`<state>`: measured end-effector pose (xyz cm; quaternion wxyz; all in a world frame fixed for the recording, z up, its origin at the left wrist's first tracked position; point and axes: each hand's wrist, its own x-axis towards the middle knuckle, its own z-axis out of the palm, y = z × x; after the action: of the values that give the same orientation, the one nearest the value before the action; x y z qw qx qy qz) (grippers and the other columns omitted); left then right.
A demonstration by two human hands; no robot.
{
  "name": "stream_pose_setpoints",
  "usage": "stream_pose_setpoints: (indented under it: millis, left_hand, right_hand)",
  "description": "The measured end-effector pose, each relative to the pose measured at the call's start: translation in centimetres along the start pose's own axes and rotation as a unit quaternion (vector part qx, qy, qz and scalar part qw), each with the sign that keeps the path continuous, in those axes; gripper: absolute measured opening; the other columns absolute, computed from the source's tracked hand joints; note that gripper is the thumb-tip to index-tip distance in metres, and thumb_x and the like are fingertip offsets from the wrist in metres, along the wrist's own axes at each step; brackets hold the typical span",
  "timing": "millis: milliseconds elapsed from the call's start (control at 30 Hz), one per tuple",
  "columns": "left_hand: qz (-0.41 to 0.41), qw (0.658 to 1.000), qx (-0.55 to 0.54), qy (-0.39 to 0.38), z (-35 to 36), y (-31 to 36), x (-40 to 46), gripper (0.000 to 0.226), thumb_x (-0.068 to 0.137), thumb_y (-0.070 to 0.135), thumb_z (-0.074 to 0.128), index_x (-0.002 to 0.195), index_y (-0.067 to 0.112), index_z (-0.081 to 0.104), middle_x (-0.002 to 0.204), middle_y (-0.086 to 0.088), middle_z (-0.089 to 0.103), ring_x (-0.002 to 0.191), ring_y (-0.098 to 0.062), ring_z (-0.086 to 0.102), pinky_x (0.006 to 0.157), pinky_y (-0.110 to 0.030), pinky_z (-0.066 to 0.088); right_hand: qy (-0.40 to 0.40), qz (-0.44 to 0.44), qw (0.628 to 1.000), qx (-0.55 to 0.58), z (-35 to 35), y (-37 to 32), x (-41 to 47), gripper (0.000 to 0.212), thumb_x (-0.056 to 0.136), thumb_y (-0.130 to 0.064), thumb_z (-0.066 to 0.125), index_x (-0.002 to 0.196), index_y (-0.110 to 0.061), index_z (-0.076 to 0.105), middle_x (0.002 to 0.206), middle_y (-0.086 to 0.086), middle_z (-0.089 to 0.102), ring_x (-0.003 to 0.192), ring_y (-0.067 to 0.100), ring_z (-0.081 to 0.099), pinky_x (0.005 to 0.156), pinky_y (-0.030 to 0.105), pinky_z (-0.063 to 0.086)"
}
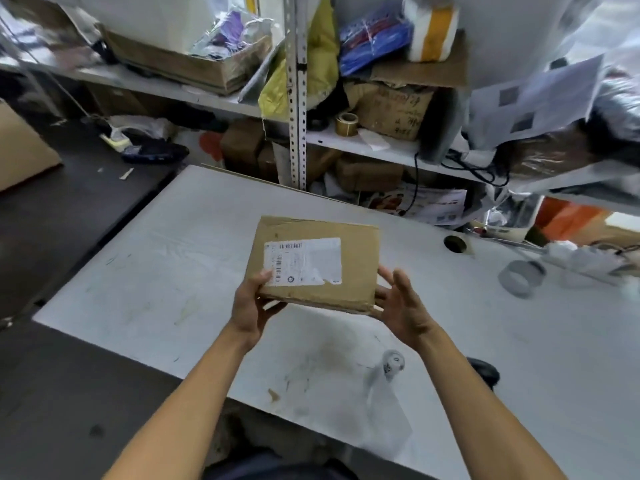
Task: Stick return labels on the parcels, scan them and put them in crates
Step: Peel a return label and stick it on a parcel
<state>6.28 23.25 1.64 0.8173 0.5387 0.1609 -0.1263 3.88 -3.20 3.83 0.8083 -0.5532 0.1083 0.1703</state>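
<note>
A flat brown cardboard parcel [353, 258] hangs above the white table [166, 271], its top face bearing a white printed label [304, 259] with a barcode. My left hand [254, 303] grips the parcel's near left corner, thumb on top by the label and fingers underneath. At the near right corner, my right hand [401, 303] touches the parcel with straight, spread fingers. A black handheld scanner [485, 370] lies on the table at the right, partly hidden behind my right forearm.
A clear tape roll [521, 278] and a dark tape roll [455, 243] sit on the table's right side, with crumpled plastic beyond. A small clear item [393, 363] lies near the front. Metal shelves [298, 98] crammed with boxes and bags stand behind. A cardboard box [20, 150] is at far left.
</note>
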Motion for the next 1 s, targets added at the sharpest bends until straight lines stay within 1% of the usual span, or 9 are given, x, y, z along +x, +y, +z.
stream_pose_setpoints:
  millis: [167,367,500,567,633,700,767,833,1000]
  left_hand:
    - [0.043,0.997,0.062,-0.015,1.5,1.3,0.7,0.069,0.063,0.062,0.068,0.118,0.020,0.066,0.104,-0.004,0.074,0.097,-0.020,0.070,0.084,-0.038,0.057]
    - [-0.064,0.997,0.014,-0.036,5.6,-2.4,-1.2,0.084,0.059,0.057,0.079,0.133,0.020,0.062,0.119,-0.008,0.072,0.100,-0.027,0.070,0.073,-0.041,0.060]
    - [-0.099,0.995,-0.009,0.001,7.2,-3.7,-1.3,0.047,0.078,0.045,0.073,0.119,0.022,0.066,0.107,-0.006,0.069,0.090,-0.023,0.066,0.066,-0.035,0.057]
    - [-0.103,0.994,-0.015,0.016,7.3,-4.1,-1.2,0.051,0.069,0.047,0.076,0.114,0.023,0.067,0.100,-0.003,0.068,0.084,-0.021,0.065,0.064,-0.033,0.056]
    - [-0.079,0.997,0.022,0.012,7.1,-4.2,-0.9,0.071,0.054,0.049,0.079,0.119,0.024,0.067,0.100,0.000,0.069,0.086,-0.022,0.067,0.064,-0.033,0.057]
    - [-0.045,0.996,0.075,-0.006,6.5,-4.1,-0.6,0.073,0.053,0.048,0.078,0.121,0.027,0.066,0.100,0.004,0.072,0.089,-0.024,0.067,0.066,-0.035,0.056]
    - [-0.023,0.993,0.114,-0.025,5.9,-4.0,-0.5,0.071,0.056,0.044,0.078,0.125,0.029,0.065,0.106,0.003,0.074,0.089,-0.022,0.069,0.062,-0.032,0.056]
    - [-0.012,0.991,0.131,-0.037,5.5,-4.0,-0.5,0.069,0.060,0.038,0.078,0.128,0.029,0.064,0.105,0.004,0.074,0.084,-0.018,0.069,0.054,-0.025,0.053]
    - [-0.017,0.989,0.144,-0.030,4.9,-4.8,-0.9,0.072,0.059,0.035,0.079,0.130,0.028,0.064,0.111,0.005,0.074,0.092,-0.017,0.069,0.060,-0.026,0.053]
  right_hand:
    - [0.141,0.002,0.989,0.035,1.4,2.7,-0.7,0.100,0.047,-0.056,0.081,0.128,0.000,0.059,0.100,0.009,0.073,0.079,0.021,0.073,0.059,0.033,0.057]
    - [0.165,-0.016,0.978,0.129,4.3,5.6,-1.4,0.080,0.059,-0.056,0.078,0.123,-0.009,0.066,0.115,0.016,0.073,0.102,0.033,0.070,0.076,0.044,0.060]
    - [0.186,0.019,0.980,-0.068,1.2,4.9,-2.7,0.086,0.059,-0.078,0.068,0.115,-0.014,0.065,0.108,0.006,0.075,0.099,0.023,0.072,0.078,0.036,0.058]
    - [0.282,-0.017,0.941,-0.184,-1.9,5.3,-4.2,0.071,0.070,-0.082,0.062,0.102,-0.020,0.064,0.103,0.000,0.072,0.102,0.020,0.067,0.081,0.031,0.051]
    - [0.434,-0.094,0.846,-0.296,-5.9,6.1,-6.1,0.047,0.084,-0.062,0.069,0.107,-0.022,0.062,0.106,-0.002,0.067,0.111,0.021,0.056,0.086,0.032,0.045]
    - [0.537,-0.073,0.747,-0.384,-10.2,7.1,-8.2,0.054,0.084,-0.044,0.076,0.127,-0.017,0.057,0.123,0.006,0.060,0.122,0.029,0.046,0.099,0.040,0.040]
    - [0.527,0.074,0.768,-0.357,-13.6,8.3,-10.2,0.076,0.082,-0.041,0.079,0.144,-0.015,0.045,0.140,0.013,0.050,0.132,0.034,0.042,0.108,0.048,0.037]
    - [0.446,0.198,0.820,-0.299,-14.8,9.8,-11.6,0.070,0.087,-0.036,0.074,0.145,-0.011,0.044,0.131,0.016,0.057,0.116,0.034,0.056,0.092,0.043,0.048]
    - [0.390,0.202,0.872,-0.216,-14.2,10.0,-11.5,0.022,0.095,-0.018,0.062,0.111,-0.002,0.060,0.082,0.012,0.067,0.067,0.023,0.063,0.058,0.031,0.046]
